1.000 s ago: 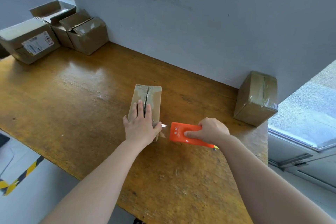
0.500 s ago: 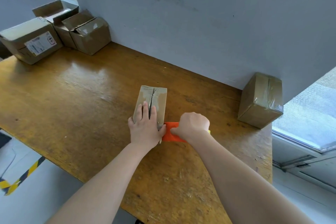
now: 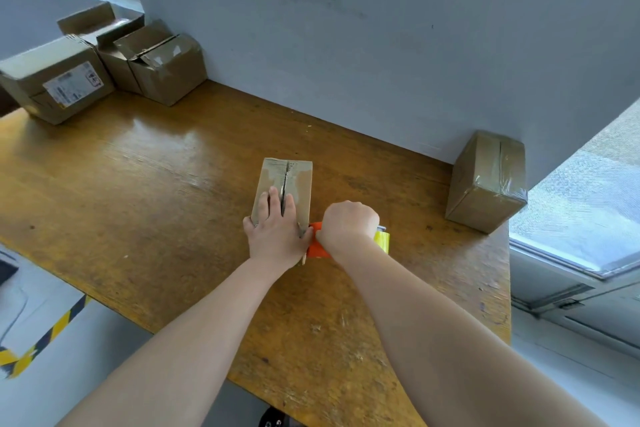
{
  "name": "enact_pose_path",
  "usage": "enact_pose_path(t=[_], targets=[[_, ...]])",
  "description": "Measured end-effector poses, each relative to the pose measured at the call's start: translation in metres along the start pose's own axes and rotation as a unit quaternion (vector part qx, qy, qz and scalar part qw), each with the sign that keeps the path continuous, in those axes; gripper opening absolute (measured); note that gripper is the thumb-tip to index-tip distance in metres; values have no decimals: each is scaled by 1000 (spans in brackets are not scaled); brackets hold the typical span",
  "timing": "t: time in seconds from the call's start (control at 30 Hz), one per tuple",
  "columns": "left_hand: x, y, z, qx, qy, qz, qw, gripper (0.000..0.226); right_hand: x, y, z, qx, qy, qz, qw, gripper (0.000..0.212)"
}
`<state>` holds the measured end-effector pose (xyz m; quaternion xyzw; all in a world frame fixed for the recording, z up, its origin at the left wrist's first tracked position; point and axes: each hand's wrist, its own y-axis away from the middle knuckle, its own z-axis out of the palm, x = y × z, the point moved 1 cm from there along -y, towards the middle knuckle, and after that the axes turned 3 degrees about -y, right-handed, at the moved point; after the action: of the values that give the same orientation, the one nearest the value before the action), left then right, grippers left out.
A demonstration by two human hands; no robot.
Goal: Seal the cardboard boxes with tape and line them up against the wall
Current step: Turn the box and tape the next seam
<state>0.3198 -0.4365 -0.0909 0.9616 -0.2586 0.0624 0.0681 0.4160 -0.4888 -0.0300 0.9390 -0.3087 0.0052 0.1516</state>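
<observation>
a worn wooden table [image 3: 138, 201] fills the middle of the frame, its varnish glossy toward the upper left and scratched and flecked near the lower edge; it butts against a scuffed grey wall [image 3: 381, 45] running across the top. at the centre lies the small cardboard box [image 3: 298, 177], its top flaps meeting in an untaped seam. the left hand [image 3: 277, 232] lies flat on the box's near end, fingers straight on either side of the seam, pressing the flaps down. just right of it the right hand [image 3: 349, 225] is curled round an orange tape dispenser [image 3: 317, 248] held at the box's near right corner; a yellowish tape roll [image 3: 382, 239] shows beyond the fist. at the right, against the wall, stands a taped box [image 3: 485, 184]. in the upper left sit three more: a labelled box [image 3: 52, 80] and two open-flapped boxes [image 3: 166, 69] by the wall's corner. right of the table is a frosted window [image 3: 581, 211]. at the lower left is grey floor [image 3: 97, 329] with yellow-and-black striped tape [image 3: 52, 329].
</observation>
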Motion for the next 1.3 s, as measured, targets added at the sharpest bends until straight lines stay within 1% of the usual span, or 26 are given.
enact_pose_path(t=[0.1,0.23,0.43,0.6,0.73,0.83,0.87,0.93,0.97,1.03,1.07,1.13,1.2,1.3], targets=[[0,-1,-2,-10,6,-3,1000,81,0,3,0,-4,-11,2,1000,16],[2,-1,-3,-16,6,-6,1000,79,-1,2,1,3,-16,12,1000,25],[3,-2,0,-8,-3,-10,1000,76,-2,2,1,1,-25,12,1000,19],[3,-3,1,-5,-5,-8,1000,75,-3,1,0,13,-25,18,999,29],[2,-2,0,-8,-1,-3,1000,74,-7,4,-1,10,-18,19,1000,26],[3,-2,-1,-10,5,-1,1000,74,-6,1,-2,14,-24,27,999,29],[2,-1,-2,-11,4,-1,1000,74,-7,1,-1,23,-27,27,999,27],[2,-1,-4,-18,3,7,1000,75,-10,0,9,15,-27,7,999,13],[3,0,-3,-29,5,11,999,75,-11,2,18,8,-32,-4,999,15],[0,0,-3,-28,7,7,1000,75,-14,0,29,12,-42,-24,999,26],[-1,-2,-4,-28,9,7,1000,75,-12,-5,32,15,-37,-18,999,26],[0,0,-1,-39,11,9,999,77,-3,-10,33,-3,-28,0,1000,23],[-1,0,-1,-31,9,10,999,78,1,-17,33,3,-37,19,999,26],[-4,0,-1,-34,-3,15,999,84,11,-20,45,-20,-136,86,987,40]])
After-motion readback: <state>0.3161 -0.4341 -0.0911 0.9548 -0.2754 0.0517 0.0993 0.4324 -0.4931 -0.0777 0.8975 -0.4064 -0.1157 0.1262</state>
